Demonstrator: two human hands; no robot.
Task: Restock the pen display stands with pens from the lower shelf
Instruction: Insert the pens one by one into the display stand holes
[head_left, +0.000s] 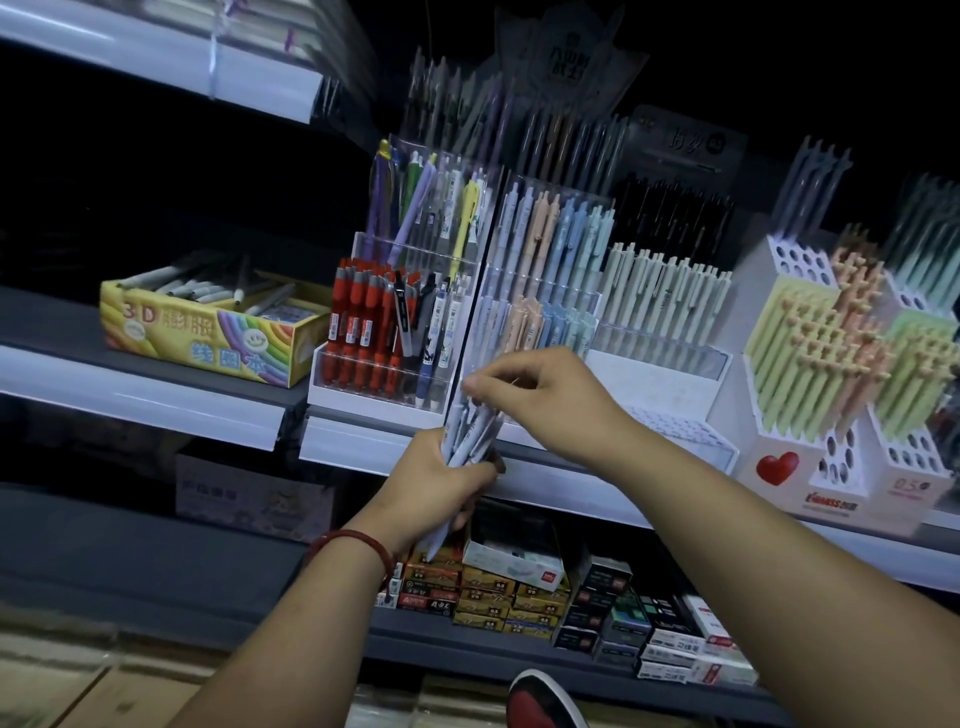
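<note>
the left hand (441, 475) grips a bundle of pale pens (470, 431); the right hand (530, 387) pinches one to draw it out, likely next slotting it into the pastel pen stand (540, 291).

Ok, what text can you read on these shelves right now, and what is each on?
"3 D": yellow box, front top.
"线圈本": same box, lower front.
"0.5": white stand with the red heart, lower right.
Too blurred to read: red brand by the heart, dark signs above, lower-shelf boxes, pens in the left hand.
</note>
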